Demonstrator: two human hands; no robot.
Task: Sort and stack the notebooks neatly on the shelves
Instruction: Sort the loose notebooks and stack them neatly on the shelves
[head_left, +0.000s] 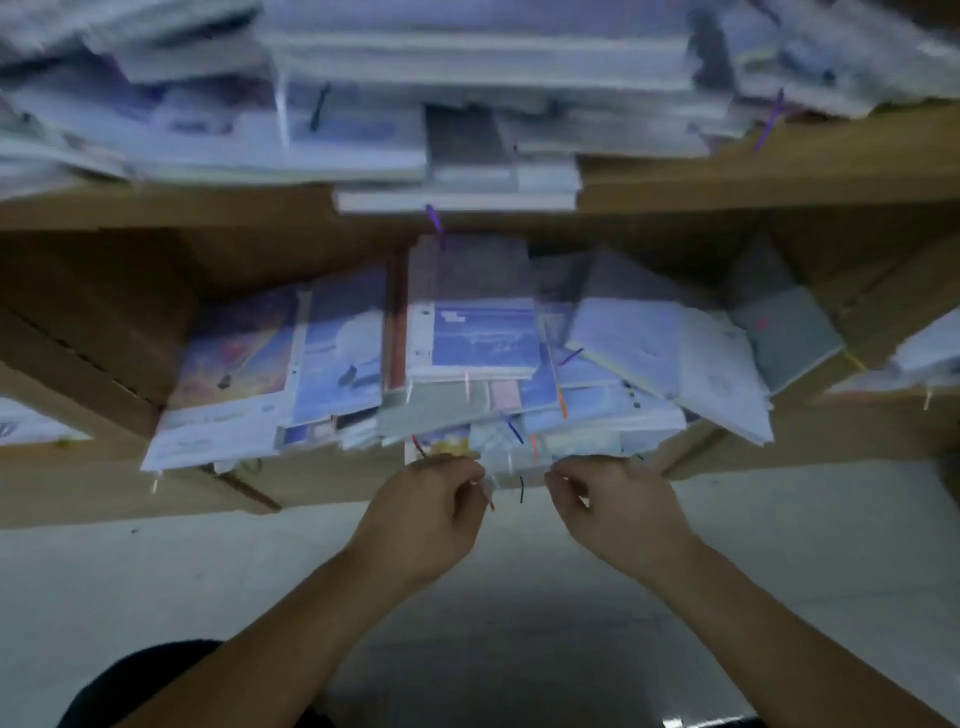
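Observation:
A messy pile of notebooks (467, 384) fills the middle compartment of the lower wooden shelf (322, 478), many with ribbon markers hanging over the front. My left hand (436, 499) and my right hand (608, 499) both grip the near edge of a notebook (514, 462) low in the pile, fingers curled round it from either side. A blue-covered notebook (478, 338) lies on top in the centre. To its left lies a colourful one (234, 374). White ones (675, 364) slump at the right. The view is blurred.
The upper shelf (753, 176) carries more untidy stacks of notebooks (415, 104), some jutting past its front edge. Wooden dividers (104, 374) close the compartment on the left and right. Below the shelf lies a pale floor (519, 597). A dark knee shows at the bottom left.

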